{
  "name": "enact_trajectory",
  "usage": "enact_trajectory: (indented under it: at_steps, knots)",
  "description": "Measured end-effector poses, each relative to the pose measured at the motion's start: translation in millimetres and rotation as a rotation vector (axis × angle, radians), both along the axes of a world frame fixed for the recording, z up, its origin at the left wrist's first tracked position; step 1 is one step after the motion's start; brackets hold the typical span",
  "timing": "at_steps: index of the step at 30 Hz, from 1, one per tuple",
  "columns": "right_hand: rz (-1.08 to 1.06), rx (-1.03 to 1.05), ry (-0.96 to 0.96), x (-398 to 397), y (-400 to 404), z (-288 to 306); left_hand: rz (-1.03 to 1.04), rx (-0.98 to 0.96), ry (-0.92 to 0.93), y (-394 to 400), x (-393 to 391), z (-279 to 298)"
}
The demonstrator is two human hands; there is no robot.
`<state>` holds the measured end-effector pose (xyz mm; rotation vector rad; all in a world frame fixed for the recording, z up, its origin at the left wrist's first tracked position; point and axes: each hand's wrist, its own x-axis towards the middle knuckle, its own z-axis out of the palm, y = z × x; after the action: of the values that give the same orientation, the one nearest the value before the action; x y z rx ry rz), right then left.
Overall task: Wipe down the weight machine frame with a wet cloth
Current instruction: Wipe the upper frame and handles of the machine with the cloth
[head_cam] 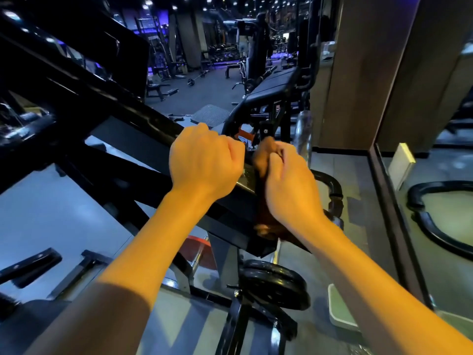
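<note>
On the black frame beam (143,129), left hand (204,160) fisted, right hand (286,180) gripping brown cloth (263,208)

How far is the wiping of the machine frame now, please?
In hand: the right hand holds a brown cloth draped over the black frame bar, while the left hand grips that bar. Nothing shows which parts are already wiped. The upper bar and the lower struts probably remain.

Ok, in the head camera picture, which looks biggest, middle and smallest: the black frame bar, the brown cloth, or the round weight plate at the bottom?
1. Black frame bar, biggest by far.
2. Weight plate.
3. Brown cloth, though the right hand hides part of it, so the last two are unsure.
</note>
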<state>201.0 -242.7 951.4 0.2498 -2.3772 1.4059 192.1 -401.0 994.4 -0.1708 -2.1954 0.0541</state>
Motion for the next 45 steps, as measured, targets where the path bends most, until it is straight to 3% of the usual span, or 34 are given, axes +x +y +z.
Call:
enact_trajectory:
  at_steps: [4,8,12,20,27,32,35,41,45]
  knots:
    - [0.059,0.062,-0.004,-28,-35,28,-0.026,0.021,0.040,2,2,3]
    - [0.038,0.323,-0.076,-25,34,2,-0.044,0.024,0.021,0,1,0]
    - [-0.125,0.155,-0.071,-5,67,-32,-0.024,0.043,0.039,-2,-2,-2]
    - [0.014,0.092,0.174,-24,-20,5,-0.039,0.025,0.038,1,2,2]
    - [-0.150,0.016,-0.025,0,89,-55,-0.023,0.037,0.048,0,-1,-1]
    - [-0.027,-0.097,0.085,-8,11,-14,-0.015,0.022,0.014,1,1,2]
    - [0.059,-0.061,0.163,-8,-15,-2,-0.005,0.003,0.003,2,3,3]
    - [0.009,-0.073,0.026,-11,89,-54,-0.021,0.048,0.001,3,2,1]
    - [0.011,-0.070,0.024,-11,101,-61,0.003,0.046,-0.026,2,0,2]
